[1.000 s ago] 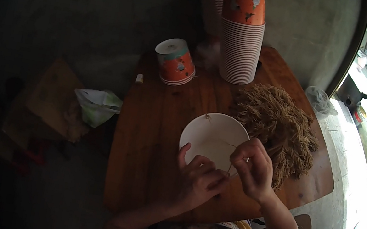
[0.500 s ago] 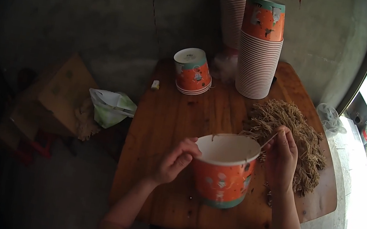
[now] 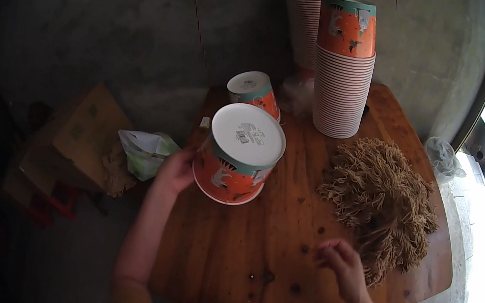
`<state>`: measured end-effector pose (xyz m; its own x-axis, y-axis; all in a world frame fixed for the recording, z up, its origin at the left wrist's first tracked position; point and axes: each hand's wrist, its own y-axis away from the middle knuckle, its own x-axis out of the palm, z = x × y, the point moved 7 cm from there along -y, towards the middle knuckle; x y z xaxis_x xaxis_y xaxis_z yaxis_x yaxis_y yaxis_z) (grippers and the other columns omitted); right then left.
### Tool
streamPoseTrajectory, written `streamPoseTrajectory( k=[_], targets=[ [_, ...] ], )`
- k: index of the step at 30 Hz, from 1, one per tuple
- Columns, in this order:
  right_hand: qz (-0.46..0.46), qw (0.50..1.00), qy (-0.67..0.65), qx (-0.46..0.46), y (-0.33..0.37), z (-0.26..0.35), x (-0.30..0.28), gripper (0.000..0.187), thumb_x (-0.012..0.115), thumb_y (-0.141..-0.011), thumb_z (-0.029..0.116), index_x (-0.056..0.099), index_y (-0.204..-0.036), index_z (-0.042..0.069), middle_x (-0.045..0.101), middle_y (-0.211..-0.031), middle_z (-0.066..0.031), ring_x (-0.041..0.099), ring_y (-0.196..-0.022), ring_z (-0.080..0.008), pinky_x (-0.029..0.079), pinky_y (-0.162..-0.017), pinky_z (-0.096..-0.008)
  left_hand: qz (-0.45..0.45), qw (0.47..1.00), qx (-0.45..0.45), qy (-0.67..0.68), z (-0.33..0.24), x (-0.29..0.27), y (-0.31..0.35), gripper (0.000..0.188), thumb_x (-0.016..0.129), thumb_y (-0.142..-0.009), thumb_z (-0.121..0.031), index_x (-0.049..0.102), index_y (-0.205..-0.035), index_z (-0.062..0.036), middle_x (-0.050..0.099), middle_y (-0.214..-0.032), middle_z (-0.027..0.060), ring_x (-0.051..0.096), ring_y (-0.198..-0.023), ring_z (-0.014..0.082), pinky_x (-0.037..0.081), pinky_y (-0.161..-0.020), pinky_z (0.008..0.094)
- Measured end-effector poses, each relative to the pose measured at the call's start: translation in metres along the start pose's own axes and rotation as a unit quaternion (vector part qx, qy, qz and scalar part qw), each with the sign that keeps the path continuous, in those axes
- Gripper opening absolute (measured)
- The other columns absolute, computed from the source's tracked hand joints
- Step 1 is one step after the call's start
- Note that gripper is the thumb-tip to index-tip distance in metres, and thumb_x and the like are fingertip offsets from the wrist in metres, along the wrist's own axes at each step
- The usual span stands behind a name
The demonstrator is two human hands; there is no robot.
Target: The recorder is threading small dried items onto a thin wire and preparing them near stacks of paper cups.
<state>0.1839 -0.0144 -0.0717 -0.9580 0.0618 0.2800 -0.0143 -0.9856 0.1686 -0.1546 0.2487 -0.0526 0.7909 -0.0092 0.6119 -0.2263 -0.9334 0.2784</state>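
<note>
My left hand (image 3: pixel 177 169) grips the side of an orange paper bucket (image 3: pixel 228 178) with a green band. The bucket is upside down, its white base facing up, and it partly covers a smaller-looking stack of upturned buckets (image 3: pixel 247 83) behind it. Some of the left fingers are hidden behind the bucket's wall. Over the near right part of the table, my right hand (image 3: pixel 341 261) has its fingers curled in; whether something small is between them I cannot make out. Just beyond it lies a heap of tan twisted cords (image 3: pixel 381 204).
A tall stack of nested buckets (image 3: pixel 338 90) stands at the back of the wooden table (image 3: pixel 226 251), with another stack (image 3: pixel 305 27) behind it. Left of the table are a cardboard box (image 3: pixel 82 131) and a white-green plastic bag (image 3: pixel 146 151). A clear bag (image 3: pixel 444 156) is at the right.
The bucket has been turned from mouth up to base up and carried left and away from me by my left hand. My right hand has left its rim and moved nearer.
</note>
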Motion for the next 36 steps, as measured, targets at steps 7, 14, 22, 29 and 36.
streamPoseTrajectory(
  k=[7, 14, 22, 29, 36],
  targets=[
    [0.012, 0.986, -0.136, 0.096, 0.007, -0.053, 0.002, 0.014, 0.049, -0.095, 0.01, 0.057, -0.102, 0.001, 0.06, -0.091, -0.0045, 0.057, -0.083, -0.0107, 0.048, -0.074, -0.0243, 0.012, 0.997, 0.06, -0.042, -0.079, 0.113, -0.053, 0.023, 0.041, -0.09, 0.001, 0.051, -0.11, 0.0057, 0.056, -0.113, 0.0195, 0.056, -0.103, 0.0266, 0.047, -0.094, 0.0392],
    [0.025, 0.992, -0.088, 0.082, 0.009, -0.053, 0.002, 0.015, 0.049, -0.095, 0.011, 0.057, -0.103, 0.001, 0.06, -0.091, -0.0046, 0.056, -0.081, -0.011, 0.047, -0.074, -0.0242, 0.035, 0.987, 0.079, 0.133, -0.089, 0.196, -0.175, 0.022, 0.039, -0.089, 0.003, 0.049, -0.109, 0.0043, 0.055, -0.108, 0.0185, 0.057, -0.1, 0.028, 0.049, -0.091, 0.0414],
    [0.055, 0.995, -0.045, 0.077, 0.011, -0.061, 0.005, 0.017, 0.049, -0.096, 0.013, 0.057, -0.104, 0.0, 0.061, -0.091, -0.0032, 0.056, -0.08, -0.009, 0.047, -0.077, -0.0231, -0.068, 0.98, 0.129, 0.133, -0.072, 0.139, -0.25, 0.02, 0.04, -0.091, 0.002, 0.05, -0.108, 0.005, 0.055, -0.11, 0.0187, 0.059, -0.1, 0.0276, 0.051, -0.092, 0.0391],
    [0.053, 0.996, 0.001, 0.067, 0.003, -0.062, 0.001, 0.018, 0.05, -0.096, 0.014, 0.057, -0.105, 0.0, 0.063, -0.093, -0.0035, 0.057, -0.084, -0.0083, 0.047, -0.077, -0.0223, -0.099, 0.962, 0.233, -0.103, -0.071, 0.13, -0.25, 0.024, 0.039, -0.086, 0.005, 0.055, -0.104, 0.0065, 0.06, -0.101, 0.0171, 0.061, -0.09, 0.0274, 0.053, -0.08, 0.0371],
    [0.064, 0.995, -0.011, 0.071, 0.011, -0.064, 0.009, 0.018, 0.049, -0.096, 0.013, 0.058, -0.105, 0.0, 0.062, -0.092, -0.0027, 0.058, -0.085, -0.0086, 0.048, -0.077, -0.0224, -0.221, 0.859, 0.319, -0.333, -0.097, 0.077, -0.239, 0.025, 0.046, -0.083, -0.003, 0.062, -0.1, -0.0009, 0.064, -0.102, 0.0158, 0.062, -0.092, 0.026, 0.051, -0.078, 0.0366]
  ],
)
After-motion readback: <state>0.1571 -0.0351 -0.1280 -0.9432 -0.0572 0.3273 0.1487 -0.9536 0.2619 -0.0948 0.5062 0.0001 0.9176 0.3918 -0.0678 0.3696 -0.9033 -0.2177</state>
